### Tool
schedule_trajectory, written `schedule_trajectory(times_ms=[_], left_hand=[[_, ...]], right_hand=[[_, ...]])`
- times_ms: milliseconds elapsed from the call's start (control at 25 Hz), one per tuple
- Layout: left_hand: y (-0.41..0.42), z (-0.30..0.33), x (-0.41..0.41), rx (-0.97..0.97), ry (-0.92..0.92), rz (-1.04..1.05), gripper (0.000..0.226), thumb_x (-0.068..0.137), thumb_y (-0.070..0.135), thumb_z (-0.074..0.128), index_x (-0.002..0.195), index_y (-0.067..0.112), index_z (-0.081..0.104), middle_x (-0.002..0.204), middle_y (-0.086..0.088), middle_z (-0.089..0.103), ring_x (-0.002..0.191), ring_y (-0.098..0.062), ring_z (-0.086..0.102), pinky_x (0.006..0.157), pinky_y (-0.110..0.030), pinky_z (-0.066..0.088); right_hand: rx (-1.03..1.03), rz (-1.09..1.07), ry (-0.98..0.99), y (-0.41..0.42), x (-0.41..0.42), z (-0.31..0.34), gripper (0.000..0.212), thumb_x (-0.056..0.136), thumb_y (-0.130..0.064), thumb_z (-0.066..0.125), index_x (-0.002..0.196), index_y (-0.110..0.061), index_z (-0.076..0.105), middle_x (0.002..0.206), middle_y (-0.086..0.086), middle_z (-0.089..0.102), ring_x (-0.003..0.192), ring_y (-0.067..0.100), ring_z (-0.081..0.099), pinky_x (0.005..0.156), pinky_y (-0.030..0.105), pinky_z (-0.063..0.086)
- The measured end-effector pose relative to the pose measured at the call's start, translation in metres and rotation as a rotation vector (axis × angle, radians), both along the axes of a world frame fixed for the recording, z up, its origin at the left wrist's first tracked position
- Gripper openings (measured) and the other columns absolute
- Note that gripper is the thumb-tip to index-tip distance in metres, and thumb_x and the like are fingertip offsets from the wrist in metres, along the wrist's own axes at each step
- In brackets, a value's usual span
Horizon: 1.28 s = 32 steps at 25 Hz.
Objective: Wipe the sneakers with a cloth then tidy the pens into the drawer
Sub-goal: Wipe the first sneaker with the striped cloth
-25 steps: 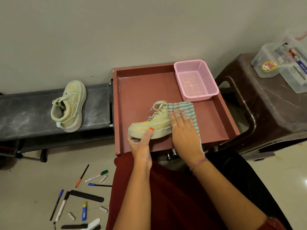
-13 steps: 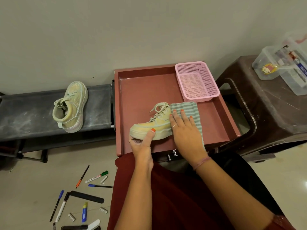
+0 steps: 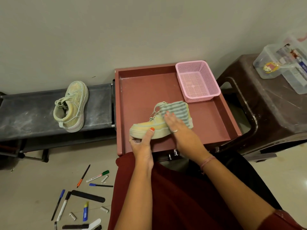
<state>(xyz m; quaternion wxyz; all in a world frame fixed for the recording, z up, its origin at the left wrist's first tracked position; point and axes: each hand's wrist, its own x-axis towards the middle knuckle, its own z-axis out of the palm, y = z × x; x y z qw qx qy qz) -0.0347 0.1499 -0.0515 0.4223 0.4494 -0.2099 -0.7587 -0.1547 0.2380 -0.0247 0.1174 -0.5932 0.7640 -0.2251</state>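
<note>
The sneaker point(image 3: 149, 128) lies inside the open drawer point(image 3: 207, 127), near its front edge, with its long axis running left to right: the toe points to the left and the heel end is to the right, under the cloth point(image 3: 180, 112). The left hand point(image 3: 142, 146) grips the toe end, thumb curled over the upper and fingers under the sole. The right hand point(image 3: 181, 130) presses the striped cloth flat against the side and ankle part, fingers straight and close together. I judge the next wipe must travel along this long axis, toward the toe, and the right hand is the nearer one for it. The drawer floor is flat and smooth (a pink basket point(image 3: 197, 80) stands in its far right corner, well apart). The second sneaker point(image 3: 71, 107) waits on the dark bench point(image 3: 25, 113) to the left, and the pens point(image 3: 98, 176) lie scattered on the floor point(image 3: 33, 180).
</note>
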Motion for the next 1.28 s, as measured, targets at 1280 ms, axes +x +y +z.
schedule_trajectory(times_ms=[1280], left_hand=[[0.0,-0.006,-0.005,0.059,-0.071,0.002,0.048,0.085,0.006,0.069,0.13,0.01,0.053,0.118,-0.006,0.068,0.108,-0.017,0.065,0.096,-0.032,0.049]], right_hand=[[0.204,-0.534,-0.352,-0.021,0.008,0.0,0.093,0.072,0.02,0.03,0.151,-0.011,-0.007,0.159,0.005,-0.01,0.146,0.024,-0.012,0.12,0.039,-0.005]])
